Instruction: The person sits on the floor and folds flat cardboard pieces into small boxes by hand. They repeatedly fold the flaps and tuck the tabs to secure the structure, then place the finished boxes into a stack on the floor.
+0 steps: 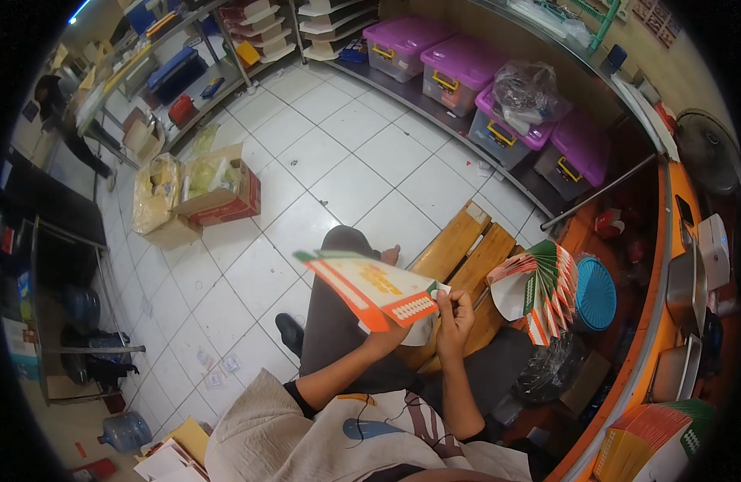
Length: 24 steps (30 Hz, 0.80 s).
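Note:
A printed cardboard carton [362,285], white with orange and green edges, is held above my lap, tilted and partly folded. My left hand [385,337] grips its lower edge from below, its fingers mostly hidden behind the card. At the carton's right end, my right hand [455,317] pinches the corner between thumb and fingers. To the right, a fanned stack of similar cartons [551,289] rests near the wooden bench [447,249]. Another pile of such cartons [647,442] lies at the lower right.
A blue round lid or tub [595,293] is beside the fanned stack. Purple-lidded plastic bins [459,64] line a low shelf at the back. Open cardboard boxes [218,189] stand on the tiled floor at left. An orange counter [655,321] with metal trays curves along the right.

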{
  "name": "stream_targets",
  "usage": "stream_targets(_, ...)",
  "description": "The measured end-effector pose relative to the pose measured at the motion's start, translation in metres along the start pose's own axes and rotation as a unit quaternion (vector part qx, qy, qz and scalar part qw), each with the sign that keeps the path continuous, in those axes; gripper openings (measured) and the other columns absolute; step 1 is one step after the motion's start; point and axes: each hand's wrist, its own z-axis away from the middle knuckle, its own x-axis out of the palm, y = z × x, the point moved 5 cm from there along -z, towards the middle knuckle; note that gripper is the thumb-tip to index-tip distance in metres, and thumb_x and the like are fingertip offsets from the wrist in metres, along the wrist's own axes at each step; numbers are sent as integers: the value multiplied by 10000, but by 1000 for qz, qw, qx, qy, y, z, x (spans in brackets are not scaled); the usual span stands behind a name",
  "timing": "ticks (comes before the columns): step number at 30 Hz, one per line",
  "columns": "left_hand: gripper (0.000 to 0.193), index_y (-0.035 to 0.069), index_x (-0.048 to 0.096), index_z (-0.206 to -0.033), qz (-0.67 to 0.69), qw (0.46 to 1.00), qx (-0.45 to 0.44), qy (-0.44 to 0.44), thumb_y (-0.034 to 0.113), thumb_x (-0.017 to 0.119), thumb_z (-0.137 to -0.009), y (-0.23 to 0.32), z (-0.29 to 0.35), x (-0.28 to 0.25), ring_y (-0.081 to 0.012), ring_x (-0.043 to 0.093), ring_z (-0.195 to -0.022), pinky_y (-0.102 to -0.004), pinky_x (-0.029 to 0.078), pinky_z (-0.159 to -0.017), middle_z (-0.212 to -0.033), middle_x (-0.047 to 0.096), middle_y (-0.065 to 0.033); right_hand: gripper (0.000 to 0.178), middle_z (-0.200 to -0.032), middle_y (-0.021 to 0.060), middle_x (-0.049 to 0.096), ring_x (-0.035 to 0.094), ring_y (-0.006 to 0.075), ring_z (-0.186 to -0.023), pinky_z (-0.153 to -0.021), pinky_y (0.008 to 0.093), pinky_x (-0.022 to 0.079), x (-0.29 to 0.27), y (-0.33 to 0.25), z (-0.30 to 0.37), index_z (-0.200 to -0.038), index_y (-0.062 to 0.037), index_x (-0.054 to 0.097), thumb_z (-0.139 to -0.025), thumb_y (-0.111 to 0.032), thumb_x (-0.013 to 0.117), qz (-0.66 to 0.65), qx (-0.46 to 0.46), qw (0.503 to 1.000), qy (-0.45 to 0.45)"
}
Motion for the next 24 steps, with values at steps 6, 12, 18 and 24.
stream_targets(6,369,-24,508,-1091,212,976,-17,-50,90,660,-775,10,-7,0,-151,505,-986,-305,412,-829,-1093,514,-107,198,-665,-32,426,365,13,-586,-502,167,297,5,-9,-2,-719,-41,450,-873,-102,561,4,-6,997,-75)
stream_targets(12,289,-9,554,-1010,-91,982,166,27,74,655,-752,17,-13,-6,-251,479,-1034,-352,377,-873,-1188,447,-178,172,-633,-31,448,392,18,-589,-497,181,317,5,-20,-6,-742,-13,482,-858,-96,579,9,68,982,-178)
stream_targets(18,267,8,532,-1051,-93,977,190,-6,66,593,-798,7,3,0,-203,510,-1020,-318,431,-820,-1125,497,-113,152,-676,9,487,455,89,-633,-606,223,375,7,-26,-19,-690,-2,520,-746,-21,659,118,-8,973,-196)
stream_targets(24,330,29,509,-1162,-281,926,252,7,91,572,-844,9,14,7,-210,539,-1006,-310,442,-826,-1080,551,-115,173,-792,44,456,456,132,-774,-708,237,371,6,-49,-19,-685,2,542,-635,36,705,137,-187,973,-23)
